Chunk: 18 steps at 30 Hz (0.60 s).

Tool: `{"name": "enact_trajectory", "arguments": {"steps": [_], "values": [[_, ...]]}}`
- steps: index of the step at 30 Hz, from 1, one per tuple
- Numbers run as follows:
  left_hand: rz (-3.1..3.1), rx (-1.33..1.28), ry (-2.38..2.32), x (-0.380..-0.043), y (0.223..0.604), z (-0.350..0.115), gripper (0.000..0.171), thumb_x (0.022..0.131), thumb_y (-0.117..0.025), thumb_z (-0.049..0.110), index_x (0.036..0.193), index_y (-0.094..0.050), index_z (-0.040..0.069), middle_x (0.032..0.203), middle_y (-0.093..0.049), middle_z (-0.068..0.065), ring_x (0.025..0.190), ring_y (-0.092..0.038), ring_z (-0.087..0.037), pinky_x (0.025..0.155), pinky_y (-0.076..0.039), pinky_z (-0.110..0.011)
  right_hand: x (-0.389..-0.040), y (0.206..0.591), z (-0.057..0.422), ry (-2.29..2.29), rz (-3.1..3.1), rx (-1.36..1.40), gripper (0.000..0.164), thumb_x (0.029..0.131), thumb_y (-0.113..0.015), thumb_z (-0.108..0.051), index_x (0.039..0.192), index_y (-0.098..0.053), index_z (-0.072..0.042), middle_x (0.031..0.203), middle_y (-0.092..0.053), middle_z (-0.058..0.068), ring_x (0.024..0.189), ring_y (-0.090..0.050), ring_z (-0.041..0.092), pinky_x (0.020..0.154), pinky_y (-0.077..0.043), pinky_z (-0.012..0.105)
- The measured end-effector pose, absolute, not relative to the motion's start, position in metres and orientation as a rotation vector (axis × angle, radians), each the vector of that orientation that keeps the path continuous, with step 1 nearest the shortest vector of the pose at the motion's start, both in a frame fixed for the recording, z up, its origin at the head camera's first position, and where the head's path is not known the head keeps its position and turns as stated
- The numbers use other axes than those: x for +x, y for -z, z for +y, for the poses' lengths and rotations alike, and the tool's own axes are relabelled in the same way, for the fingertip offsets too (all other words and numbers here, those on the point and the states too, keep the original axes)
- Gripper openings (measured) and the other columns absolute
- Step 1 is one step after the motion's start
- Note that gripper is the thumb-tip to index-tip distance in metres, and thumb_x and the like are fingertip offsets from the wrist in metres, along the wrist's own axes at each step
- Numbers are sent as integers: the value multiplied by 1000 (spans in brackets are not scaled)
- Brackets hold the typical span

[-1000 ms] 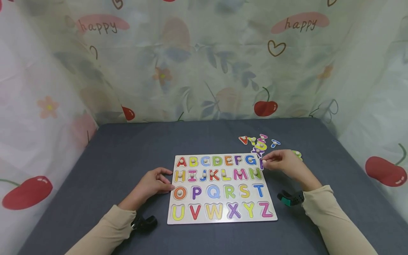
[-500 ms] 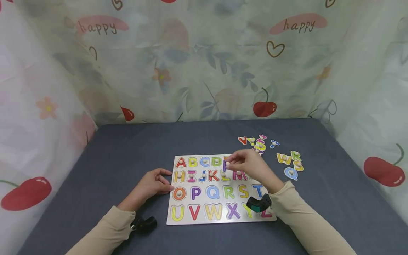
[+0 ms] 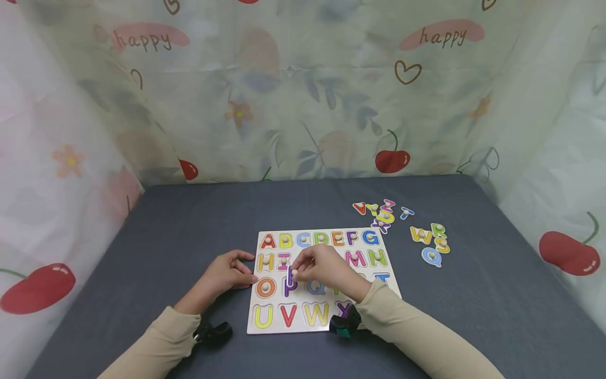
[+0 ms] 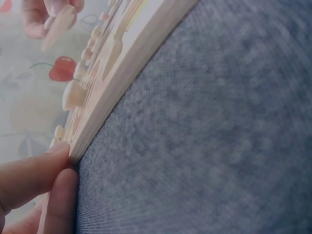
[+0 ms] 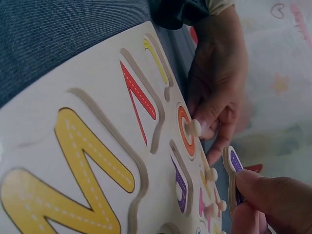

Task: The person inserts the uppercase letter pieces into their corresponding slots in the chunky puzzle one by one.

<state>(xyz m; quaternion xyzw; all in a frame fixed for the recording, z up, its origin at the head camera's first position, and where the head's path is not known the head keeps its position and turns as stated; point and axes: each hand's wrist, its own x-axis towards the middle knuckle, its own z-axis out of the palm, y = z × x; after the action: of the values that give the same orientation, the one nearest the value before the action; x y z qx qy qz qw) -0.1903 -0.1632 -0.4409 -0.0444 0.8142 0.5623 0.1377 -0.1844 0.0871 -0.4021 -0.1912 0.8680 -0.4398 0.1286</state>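
Piece: a purple letter (image 5: pixel 231 170). Fingers hide much of its face, so I go by its color and long straight side and call it P.
Right hand (image 3: pixel 319 266): its thumb and finger pinch the piece by the knob (image 3: pixel 294 272), so the gap between them is narrow. It is over the board (image 3: pixel 276 326), and both wrist views show me air between wood and board.
Slot: the P hole (image 5: pixel 180 187) has nothing in it. From the head view, it lies below the fingers and a bit toward the person, and the piece covers its top part. I judge this is the gap that counts.
Long side: from the head view, it runs near and far, about the same way as the straight side of the hole. The piece looks tipped, but I can't tell how much.
Nearer hand: the right one. The left one is farther off, with the O (image 3: pixel 266 287) in between.
Left hand (image 3: pixel 226 275): it holds no letter. Its fingers are loose and a little apart, and the tips touch the board's left edge.
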Motion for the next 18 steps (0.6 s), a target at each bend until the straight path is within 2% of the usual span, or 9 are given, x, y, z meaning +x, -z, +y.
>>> {"name": "enact_trajectory", "arguments": {"steps": [18], "values": [[2360,-120,-1624,-191,442,-164,55,66,-81,2,114,-55,2,75,-59,-10,62,-60,-17,60,-54,-30,-187,421,70,1145,2500,-578,11,72,-79,-11,72,-68,-15,62,-61,-5,58,-56,8,56,-44,22]]}}
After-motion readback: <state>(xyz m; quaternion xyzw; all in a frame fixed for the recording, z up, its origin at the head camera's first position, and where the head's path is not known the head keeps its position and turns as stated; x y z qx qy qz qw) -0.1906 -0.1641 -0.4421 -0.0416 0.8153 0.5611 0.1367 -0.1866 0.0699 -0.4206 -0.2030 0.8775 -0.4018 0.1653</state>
